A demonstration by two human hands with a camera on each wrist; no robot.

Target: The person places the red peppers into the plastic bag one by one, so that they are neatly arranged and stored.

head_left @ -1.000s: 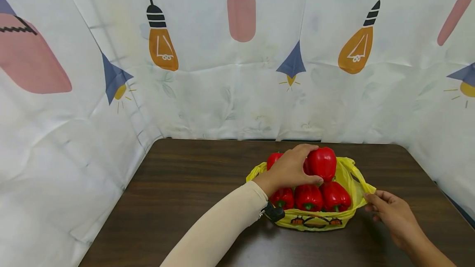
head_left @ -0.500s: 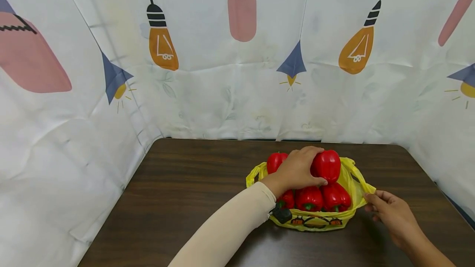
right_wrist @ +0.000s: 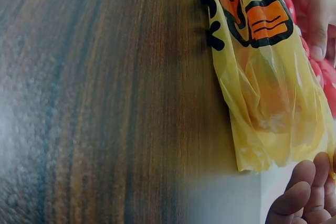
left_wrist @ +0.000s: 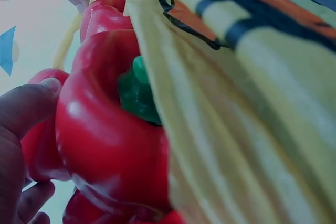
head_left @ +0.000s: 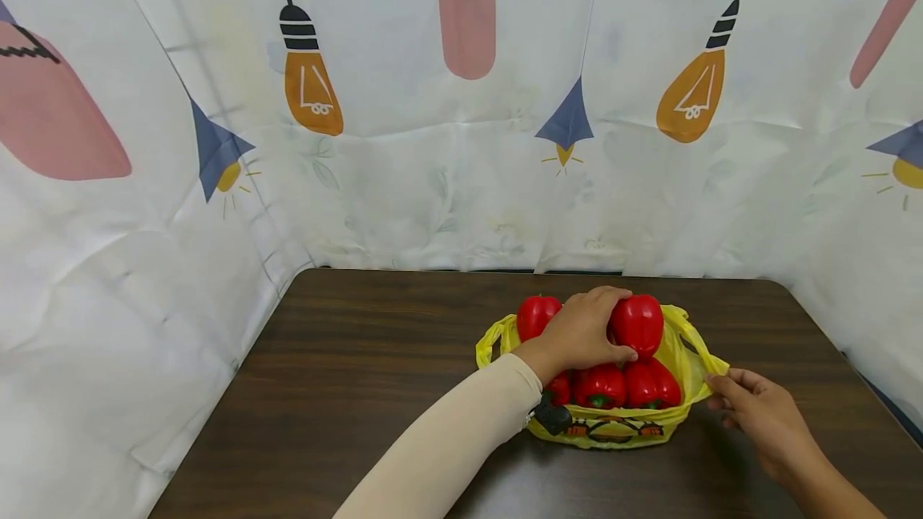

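In the head view, a yellow plastic bag (head_left: 613, 432) with black and orange print lies open on the table, holding several red bell peppers. My left hand (head_left: 586, 328) grips one red bell pepper (head_left: 638, 325) on top of the others, at the bag's back right. In the left wrist view, thumb and fingers are round that pepper, behind a nearer bell pepper (left_wrist: 100, 129) with a green stem. At the right, my right hand (head_left: 767, 415) pinches the bag's handle. Another bell pepper (head_left: 537, 316) sits at the back left, and the left hand hides part of the bag.
The dark wood-grain table (head_left: 346, 391) extends left of the bag and in front of it. White printed cloth (head_left: 447, 183) hangs behind the table and along its sides. A yellow handle loop (head_left: 490, 344) stands at the bag's left end.
My left hand has moved a little to the right and slightly down with the bell pepper, mostly in the first half second. The right hand has kept its place on the bag handle.
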